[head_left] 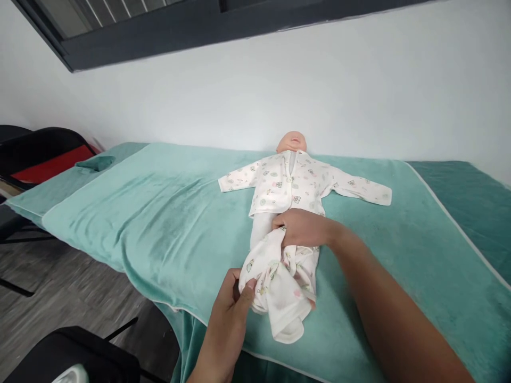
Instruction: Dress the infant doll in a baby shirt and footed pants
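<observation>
A baby doll [293, 141] lies on its back, its head by the wall. It wears a white printed baby jacket [275, 183], sleeves spread to both sides. Printed white baby pants [285, 298] are bunched over its legs, and a plain white layer [261, 226] shows at the doll's hip on the left. My left hand [231, 314] pinches the pants near the lower leg, thumb on top. Just below the jacket hem, my right hand [301, 226] has its curled fingers on the upper edge of the pants. Its fingertips are partly hidden in the cloth.
Under the doll, a green cloth [167, 213] with wrinkles covers the bed, over a darker green sheet [459, 197]. Black chairs [51, 143] stand at the left, and another black chair [80, 354] is at the lower left. A white wall [199, 101] borders the far side.
</observation>
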`<state>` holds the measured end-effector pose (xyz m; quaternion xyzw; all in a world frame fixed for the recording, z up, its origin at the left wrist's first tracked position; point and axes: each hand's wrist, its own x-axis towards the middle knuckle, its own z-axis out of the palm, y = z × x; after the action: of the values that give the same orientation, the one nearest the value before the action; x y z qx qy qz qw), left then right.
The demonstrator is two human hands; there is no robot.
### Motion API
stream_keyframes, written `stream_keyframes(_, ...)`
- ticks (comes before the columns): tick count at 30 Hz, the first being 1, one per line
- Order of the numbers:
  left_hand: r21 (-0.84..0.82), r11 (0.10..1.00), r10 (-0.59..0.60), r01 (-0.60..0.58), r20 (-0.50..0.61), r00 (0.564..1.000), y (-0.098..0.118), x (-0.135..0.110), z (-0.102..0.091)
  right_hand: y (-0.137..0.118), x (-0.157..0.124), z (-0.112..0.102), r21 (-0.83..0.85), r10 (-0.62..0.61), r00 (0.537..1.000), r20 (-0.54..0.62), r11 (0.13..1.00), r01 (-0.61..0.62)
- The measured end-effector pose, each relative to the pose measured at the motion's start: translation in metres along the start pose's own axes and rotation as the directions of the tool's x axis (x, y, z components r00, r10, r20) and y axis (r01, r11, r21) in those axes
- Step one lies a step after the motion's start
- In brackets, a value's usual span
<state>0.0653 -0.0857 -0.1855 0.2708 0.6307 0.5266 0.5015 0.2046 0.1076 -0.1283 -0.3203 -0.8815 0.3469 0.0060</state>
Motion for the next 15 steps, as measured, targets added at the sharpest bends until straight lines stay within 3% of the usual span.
stream_keyframes(4,-0.018,1.0,0.021,-0.021,0.036,0.999,-0.001,0.008,-0.001,0.0,-0.003,-0.002,0.061,-0.009,1.0,-0.006,0.998,0.01)
stream_keyframes(9,0.088,0.972,0.22,-0.218,-0.016,0.975,-0.005,0.043,-0.006,0.0,-0.006,-0.002,0.184,-0.031,0.999,0.006,0.982,0.029)
stream_keyframes(15,0.293,0.865,0.422,-0.407,0.014,0.907,0.007,0.093,-0.009,-0.001,-0.005,-0.002,0.154,0.018,1.0,0.01,0.988,-0.02)
